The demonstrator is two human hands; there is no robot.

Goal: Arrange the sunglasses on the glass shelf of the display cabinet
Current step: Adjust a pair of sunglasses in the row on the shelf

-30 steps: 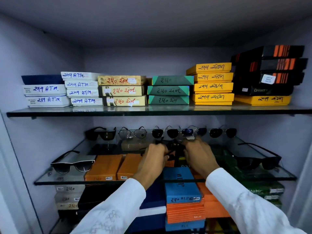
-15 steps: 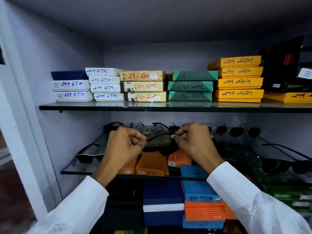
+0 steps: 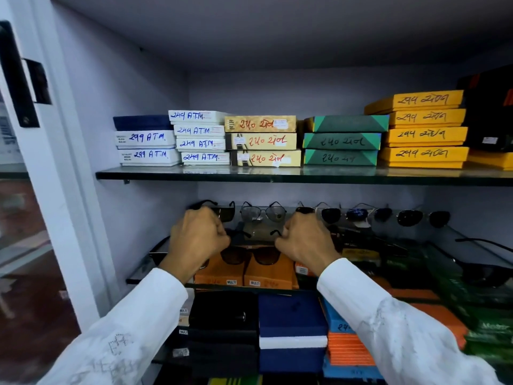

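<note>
A pair of brown-lensed sunglasses [image 3: 251,254] hangs between my hands, lenses facing me, just over the lower glass shelf [image 3: 136,276]. My left hand [image 3: 195,240] pinches its left arm, and my right hand [image 3: 304,241] pinches its right arm, both arms unfolded. A row of several sunglasses [image 3: 358,216] stands along the back of that shelf. Another dark pair [image 3: 158,252] sits at the shelf's left edge, partly hidden by my left wrist. One more dark pair [image 3: 485,262] lies at the right.
The upper glass shelf [image 3: 277,175] carries stacks of white, beige, green and yellow boxes. Orange boxes [image 3: 266,273] show through the lower shelf, with black, blue and orange boxes stacked below. A white cabinet frame [image 3: 63,190] stands at the left.
My view has swung left and closer. My hands have drawn apart, opening the arms of the brown-lensed sunglasses and lowering them toward the shelf's front left.
</note>
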